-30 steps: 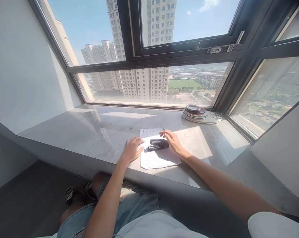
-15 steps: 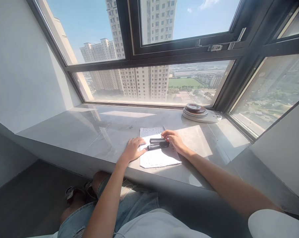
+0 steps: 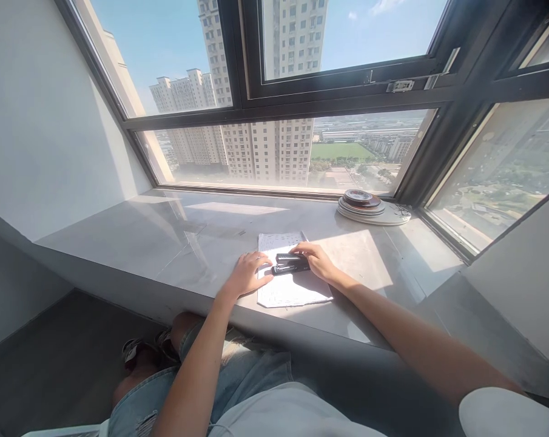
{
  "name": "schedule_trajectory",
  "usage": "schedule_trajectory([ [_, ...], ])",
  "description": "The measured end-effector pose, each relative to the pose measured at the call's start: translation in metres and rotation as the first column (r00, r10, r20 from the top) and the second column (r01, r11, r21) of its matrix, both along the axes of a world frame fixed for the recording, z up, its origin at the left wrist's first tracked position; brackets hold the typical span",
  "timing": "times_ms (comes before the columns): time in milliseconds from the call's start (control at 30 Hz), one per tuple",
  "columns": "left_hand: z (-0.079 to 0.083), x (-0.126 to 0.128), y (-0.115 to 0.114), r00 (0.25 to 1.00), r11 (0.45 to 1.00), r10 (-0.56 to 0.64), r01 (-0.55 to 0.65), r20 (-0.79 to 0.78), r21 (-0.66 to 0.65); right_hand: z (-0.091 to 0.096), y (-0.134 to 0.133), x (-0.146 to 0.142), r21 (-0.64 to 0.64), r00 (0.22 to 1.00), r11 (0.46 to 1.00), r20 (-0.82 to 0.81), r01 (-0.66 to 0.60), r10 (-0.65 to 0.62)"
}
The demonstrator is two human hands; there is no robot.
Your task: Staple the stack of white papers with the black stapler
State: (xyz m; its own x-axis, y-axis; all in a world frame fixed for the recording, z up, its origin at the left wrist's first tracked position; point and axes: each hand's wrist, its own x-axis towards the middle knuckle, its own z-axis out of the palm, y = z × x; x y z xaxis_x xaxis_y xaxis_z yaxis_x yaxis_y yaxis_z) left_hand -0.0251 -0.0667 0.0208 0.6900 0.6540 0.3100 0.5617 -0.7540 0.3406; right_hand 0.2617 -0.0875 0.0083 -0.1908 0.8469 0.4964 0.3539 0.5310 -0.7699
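Note:
A black stapler [image 3: 289, 267] lies on its side or low across a stack of white papers [image 3: 283, 294] with printed or written lines. My right hand [image 3: 318, 262] grips the stapler's right end, its fingers curled over the top. At the left edge of the papers rests my left hand [image 3: 249, 274], with fingers and thumb apart around the stapler's left tip. Whether the thumb touches the stapler or only the paper I cannot tell. My right palm hides the stapler's far end.
The papers lie on a grey-white stone window sill [image 3: 201, 243], close to its front edge. A stack of round plates or discs [image 3: 363, 206] stands at the back right by the dark window frame [image 3: 283, 113]. A white wall [image 3: 60, 133] borders the left side.
My right hand's fingers have come down over the stapler and closed around its right end. My left fingers have shifted slightly toward its left tip. The view has moved a little.

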Motion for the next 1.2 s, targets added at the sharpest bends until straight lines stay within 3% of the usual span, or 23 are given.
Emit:
schedule_trajectory([
  [600, 0.0012, 0.0008, -0.0006, 1.000, 1.000, 0.016, -0.016, -0.002, -0.012, -0.0030, 0.0026, -0.0057, -0.004, 0.998, 0.999, 0.052, 0.032, -0.032],
  [1200, 0.0016, 0.0015, -0.0007, 1.000, 1.000, 0.020, -0.020, 0.010, -0.011, -0.0048, 0.0037, 0.0008, -0.031, 0.999, 0.999, 0.021, -0.040, 0.040],
])
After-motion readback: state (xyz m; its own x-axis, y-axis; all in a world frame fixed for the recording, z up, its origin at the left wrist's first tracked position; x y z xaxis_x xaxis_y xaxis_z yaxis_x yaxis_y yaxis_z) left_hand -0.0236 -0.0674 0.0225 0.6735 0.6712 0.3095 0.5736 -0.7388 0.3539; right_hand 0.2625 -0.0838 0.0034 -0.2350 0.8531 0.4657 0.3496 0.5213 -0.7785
